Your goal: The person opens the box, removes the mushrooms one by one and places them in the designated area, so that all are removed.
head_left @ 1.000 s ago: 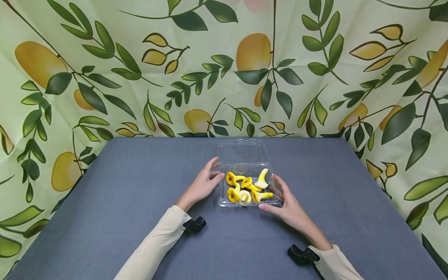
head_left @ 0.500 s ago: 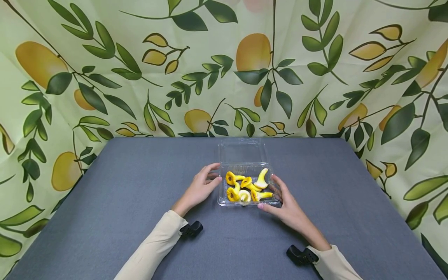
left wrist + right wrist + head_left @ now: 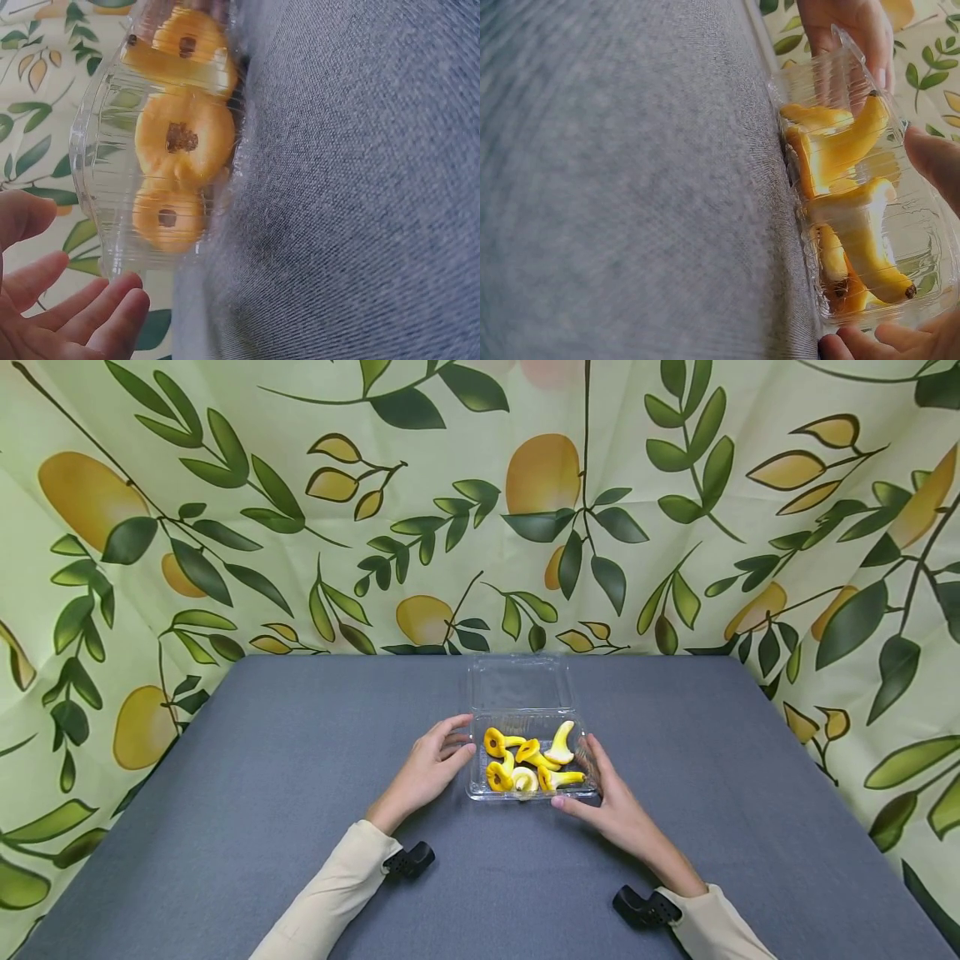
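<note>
One grey table (image 3: 337,718) bears a clear container (image 3: 510,797), lid (image 3: 520,683) folded back. The right hand (image 3: 613,800) grips its near right corner, likely steadying it; the left hand (image 3: 426,767), fingers loose, flanks it (contact unclear). Six yellow mushrooms (image 3: 561,745) lie inside.

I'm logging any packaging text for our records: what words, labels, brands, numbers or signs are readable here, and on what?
There are none to read.
The clear box and the mushrooms in it show no label or print that I can make out.
The patterned cloth behind shows only leaves and fruit.
The left wrist camera and right wrist camera are too small to tell whether they carry any marking.
</note>
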Motion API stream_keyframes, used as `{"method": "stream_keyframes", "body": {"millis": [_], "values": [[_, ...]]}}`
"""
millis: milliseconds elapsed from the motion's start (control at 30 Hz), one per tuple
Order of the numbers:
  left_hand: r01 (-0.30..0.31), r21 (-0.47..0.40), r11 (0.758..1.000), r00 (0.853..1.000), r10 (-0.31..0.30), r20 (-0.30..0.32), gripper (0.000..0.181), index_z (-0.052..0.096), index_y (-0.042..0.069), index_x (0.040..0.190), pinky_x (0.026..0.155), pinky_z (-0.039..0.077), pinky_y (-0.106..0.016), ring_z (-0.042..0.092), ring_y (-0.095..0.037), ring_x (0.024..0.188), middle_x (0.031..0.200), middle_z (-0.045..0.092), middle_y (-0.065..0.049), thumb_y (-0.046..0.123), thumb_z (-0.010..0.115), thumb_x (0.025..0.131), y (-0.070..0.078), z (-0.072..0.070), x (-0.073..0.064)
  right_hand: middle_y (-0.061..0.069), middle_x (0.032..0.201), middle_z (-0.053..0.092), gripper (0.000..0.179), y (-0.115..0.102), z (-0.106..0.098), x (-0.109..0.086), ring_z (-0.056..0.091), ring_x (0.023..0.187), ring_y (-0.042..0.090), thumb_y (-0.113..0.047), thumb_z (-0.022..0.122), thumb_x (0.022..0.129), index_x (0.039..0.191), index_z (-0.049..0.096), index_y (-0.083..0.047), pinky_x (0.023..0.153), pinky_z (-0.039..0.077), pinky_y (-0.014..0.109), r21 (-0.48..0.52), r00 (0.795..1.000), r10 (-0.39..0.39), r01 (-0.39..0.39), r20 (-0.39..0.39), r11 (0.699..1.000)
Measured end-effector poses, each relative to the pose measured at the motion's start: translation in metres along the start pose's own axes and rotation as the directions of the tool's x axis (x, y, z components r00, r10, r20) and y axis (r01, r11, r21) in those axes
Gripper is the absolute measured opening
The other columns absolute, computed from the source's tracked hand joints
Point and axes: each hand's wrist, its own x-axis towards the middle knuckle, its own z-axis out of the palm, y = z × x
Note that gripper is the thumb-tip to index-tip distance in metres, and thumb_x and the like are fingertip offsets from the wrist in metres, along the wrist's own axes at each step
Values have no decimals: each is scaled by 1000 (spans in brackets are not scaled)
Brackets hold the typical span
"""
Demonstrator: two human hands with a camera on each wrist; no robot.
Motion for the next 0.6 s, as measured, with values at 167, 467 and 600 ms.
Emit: {"method": "stream_keyframes", "body": {"millis": [167,467,600], "values": [[-16,8,1000,1000,16,-11,46,48,0,142,104,50,-42,58,-35,125,144,50,-20,9,59,98,0,1,0,22,166,4,111,2,-1,0,18,150,45,-33,74,89,158,-8,-4,119,13,64,5,1000,-17,16,26,1000],[-90,201,975,993,103,-53,42,56,5,137,100,51,-49,58,-31,119,133,60,-14,14,63,96,7,1,-2,24,163,16,102,8,-1,0,30,146,45,-18,75,88,157,2,1,117,21,61,61,996,-90,90,-6,994],[-117,255,960,989,136,-56,39,61,8,133,97,51,-50,59,-30,117,131,62,-10,15,65,95,13,1,-2,25,161,22,100,10,-2,0,35,143,44,-14,77,86,156,7,2,115,24,60,66,993,-112,113,-29,991]]}}
